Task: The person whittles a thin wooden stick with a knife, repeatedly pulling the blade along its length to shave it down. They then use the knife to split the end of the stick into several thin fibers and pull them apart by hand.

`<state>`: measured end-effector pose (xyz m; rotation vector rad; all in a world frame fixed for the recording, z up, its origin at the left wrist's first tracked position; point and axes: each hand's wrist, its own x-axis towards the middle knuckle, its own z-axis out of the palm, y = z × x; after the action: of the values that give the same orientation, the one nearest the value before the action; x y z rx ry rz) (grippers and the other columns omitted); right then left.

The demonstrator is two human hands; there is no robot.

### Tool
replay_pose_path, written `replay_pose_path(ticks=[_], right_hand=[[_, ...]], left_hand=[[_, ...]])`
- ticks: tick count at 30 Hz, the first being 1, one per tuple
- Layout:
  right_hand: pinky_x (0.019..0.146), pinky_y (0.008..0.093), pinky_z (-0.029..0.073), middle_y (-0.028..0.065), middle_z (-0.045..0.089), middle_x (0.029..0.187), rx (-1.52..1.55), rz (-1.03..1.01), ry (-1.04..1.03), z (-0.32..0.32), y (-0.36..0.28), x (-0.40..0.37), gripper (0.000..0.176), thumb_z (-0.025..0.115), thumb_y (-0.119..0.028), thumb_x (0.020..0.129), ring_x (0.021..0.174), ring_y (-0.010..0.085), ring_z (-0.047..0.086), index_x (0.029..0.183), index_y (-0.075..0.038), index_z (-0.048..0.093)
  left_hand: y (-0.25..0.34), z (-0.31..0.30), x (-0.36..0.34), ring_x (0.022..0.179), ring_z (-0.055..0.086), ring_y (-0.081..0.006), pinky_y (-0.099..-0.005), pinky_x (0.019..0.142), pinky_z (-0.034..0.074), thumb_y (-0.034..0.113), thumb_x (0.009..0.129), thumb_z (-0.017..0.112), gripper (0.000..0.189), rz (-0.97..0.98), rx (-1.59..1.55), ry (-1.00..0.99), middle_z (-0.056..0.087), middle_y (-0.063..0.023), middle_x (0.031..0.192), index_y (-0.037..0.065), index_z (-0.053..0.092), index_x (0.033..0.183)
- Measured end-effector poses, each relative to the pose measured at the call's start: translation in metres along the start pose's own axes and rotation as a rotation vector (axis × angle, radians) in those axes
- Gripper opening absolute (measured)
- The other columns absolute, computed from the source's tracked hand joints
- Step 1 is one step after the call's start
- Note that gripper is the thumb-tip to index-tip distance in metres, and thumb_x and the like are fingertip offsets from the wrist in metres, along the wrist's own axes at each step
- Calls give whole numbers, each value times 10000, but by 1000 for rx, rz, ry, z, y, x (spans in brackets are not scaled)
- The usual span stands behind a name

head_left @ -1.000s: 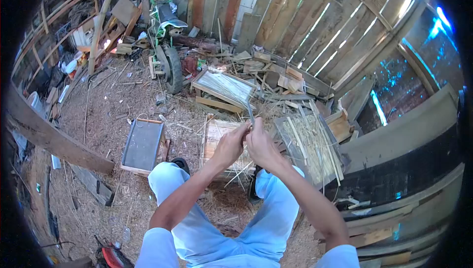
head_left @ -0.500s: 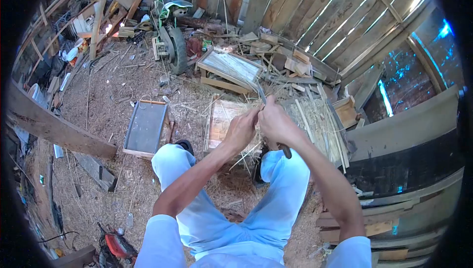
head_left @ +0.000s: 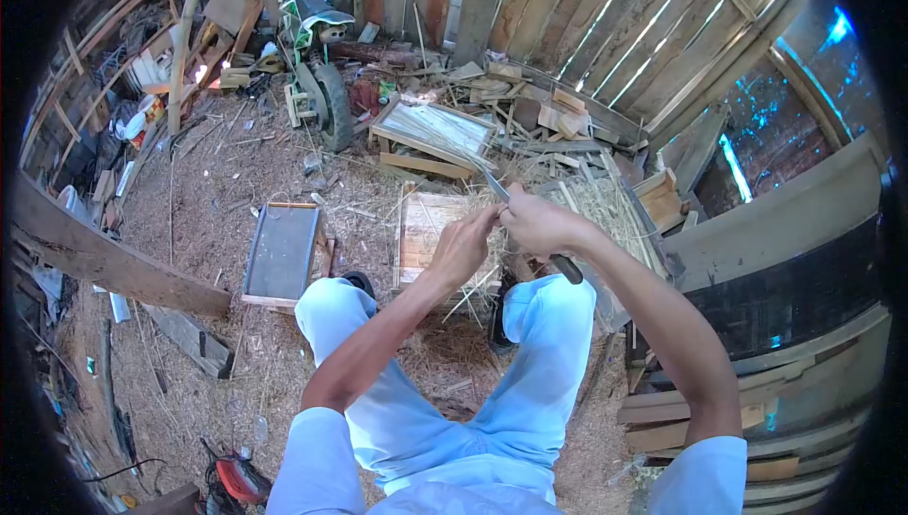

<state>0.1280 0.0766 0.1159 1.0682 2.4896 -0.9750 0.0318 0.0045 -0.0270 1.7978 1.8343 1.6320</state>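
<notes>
My right hand (head_left: 544, 226) is wrapped round a knife (head_left: 567, 269). Its dark handle end sticks out below the fist and the blade points up and away to the left. Close against it, my left hand (head_left: 463, 245) is closed in a pinch at the blade side; what its fingertips hold is too small to make out. Beneath both hands stands a low wooden box (head_left: 416, 241) with thin strips and shavings about it. Pale split strips (head_left: 610, 222) lie in a pile to the right of my right hand.
A dark-topped small box (head_left: 282, 250) sits left of my knees. Farther off are a white-topped wooden frame (head_left: 435, 127), scrap wood (head_left: 558, 118) and a green motorbike (head_left: 317, 52). A plank (head_left: 113, 255) slants in from the left. A red power tool (head_left: 241, 479) lies at lower left.
My right wrist has turned and its elbow swung outward, so the knife handle now points more to the right. My left hand stays nearly in place. The view has shifted slightly.
</notes>
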Motion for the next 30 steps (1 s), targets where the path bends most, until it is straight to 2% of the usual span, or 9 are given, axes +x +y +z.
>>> replay_pose_path(ticks=[2, 13, 14, 15, 19, 21, 22, 25, 30], right_hand=[[626, 488, 477, 329, 587, 813, -260, -285, 212, 17, 24, 15, 295, 429, -152, 899, 733, 465, 602, 1014, 102, 332], [721, 516, 441, 297, 586, 841, 95, -307, 261, 29, 23, 30, 334, 444, -163, 887, 804, 471, 597, 1102, 57, 315], [668, 458, 464, 201, 589, 797, 85, -410, 320, 33, 32, 38, 355, 458, -178, 911, 716, 353, 615, 1165, 37, 335], [668, 458, 464, 201, 589, 797, 83, -418, 323, 29, 31, 38, 355, 458, -178, 911, 716, 353, 615, 1165, 37, 335], [604, 341, 462, 76, 521, 729, 372, -291, 25, 26, 19, 24, 306, 442, -226, 967, 631, 138, 534, 1183, -16, 387], [553, 390, 457, 127, 555, 762, 205, -495, 212, 42, 27, 38, 305, 431, -233, 971, 545, 229, 551, 1172, -4, 421], [537, 469, 452, 211, 592, 759, 4, -524, 397, 47, 28, 40, 289, 409, -241, 976, 529, 365, 577, 1084, 23, 453], [597, 524, 454, 285, 595, 750, -111, -320, 358, 41, 10, 29, 289, 392, -238, 976, 665, 470, 591, 1013, 46, 431], [613, 542, 454, 295, 591, 703, -192, -315, 433, 49, 6, 30, 267, 404, -203, 967, 699, 491, 588, 975, 64, 405]], left_hand=[[0, 1, 3, 747, 623, -376, -442, 605, 482, -79, 770, 492, 282, -7, -5, -4, 622, -195, 841, 22, 528, 1030], [-8, -11, 2, 803, 597, -419, -490, 662, 474, -49, 805, 481, 242, -88, 82, -25, 620, -217, 901, 13, 516, 1037], [-9, -12, 2, 797, 598, -417, -492, 654, 473, -44, 816, 484, 219, -82, 34, 19, 619, -215, 890, 11, 516, 1025], [-8, -17, 5, 791, 599, -414, -494, 646, 471, -39, 826, 487, 195, -75, -12, 64, 618, -213, 878, 10, 516, 1013], [-23, -30, 10, 786, 601, -403, -460, 634, 475, -7, 850, 520, 144, -96, -11, 120, 610, -205, 862, 10, 523, 993], [-28, -33, 15, 782, 597, -392, -434, 649, 475, 20, 864, 543, 114, -78, 11, 127, 609, -193, 867, -3, 546, 975], [-22, -36, 18, 739, 604, -346, -392, 609, 470, 31, 867, 562, 110, -78, 16, 156, 615, -175, 858, 8, 570, 974], [-24, -36, 20, 645, 600, -248, -333, 527, 451, 54, 871, 591, 99, -98, 37, 185, 629, -142, 830, 12, 601, 960], [-26, -38, 16, 664, 627, -278, -353, 568, 475, 41, 874, 582, 133, -231, 42, 113, 635, -179, 855, -19, 586, 993]])
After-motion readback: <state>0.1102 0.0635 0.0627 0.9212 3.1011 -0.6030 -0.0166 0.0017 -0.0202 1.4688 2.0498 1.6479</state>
